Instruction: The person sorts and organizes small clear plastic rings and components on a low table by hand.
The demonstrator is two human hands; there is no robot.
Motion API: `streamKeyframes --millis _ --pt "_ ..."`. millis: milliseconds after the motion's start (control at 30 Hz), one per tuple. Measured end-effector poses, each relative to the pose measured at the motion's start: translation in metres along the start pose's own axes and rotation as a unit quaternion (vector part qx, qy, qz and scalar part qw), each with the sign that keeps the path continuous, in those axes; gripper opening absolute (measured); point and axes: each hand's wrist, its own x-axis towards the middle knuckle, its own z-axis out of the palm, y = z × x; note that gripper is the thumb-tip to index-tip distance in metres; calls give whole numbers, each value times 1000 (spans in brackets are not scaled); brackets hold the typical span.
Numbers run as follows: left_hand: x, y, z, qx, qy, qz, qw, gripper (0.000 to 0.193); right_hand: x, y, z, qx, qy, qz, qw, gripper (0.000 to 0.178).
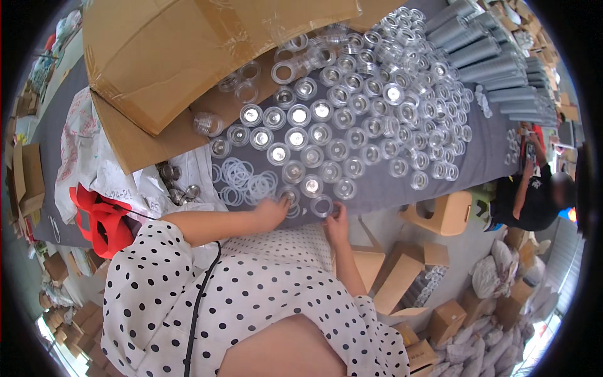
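Note:
My right hand (338, 221) pinches the edge of a clear round plastic lid (321, 205) at the table's near edge. The fingers of my left hand (271, 213) are closed and pressed down by another clear round piece (289, 193); what lies between the fingertips is too small to make out. Left of that hand is a loose pile of translucent white rings (242, 179). Beyond both hands, rows of clear round plastic lids (298, 138) cover the grey cloth, several with shiny metal centres. Small round metal pieces (182, 188) lie on a white plastic bag (151, 182).
A large cardboard box (176, 56) leans over the table's far left. Grey tubes (480, 50) are stacked far right. A red bag (103, 223) lies at left. Right of me are a tan stool (447, 213) and an open carton (399, 276). Another person (531, 198) is farther right.

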Motion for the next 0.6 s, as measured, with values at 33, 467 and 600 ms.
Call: streamKeyframes --millis 33,467,600 --pt "2 1 4 6 -3 -11 1000 52 0 1 0 0 -1 1 1000 47" --pt "6 -7 7 -9 -4 -38 999 50 3 8 0 30 -5 -3 1000 48" --pt "-35 -39 -40 -217 116 -40 968 22 9 15 0 50 13 -4 999 47"
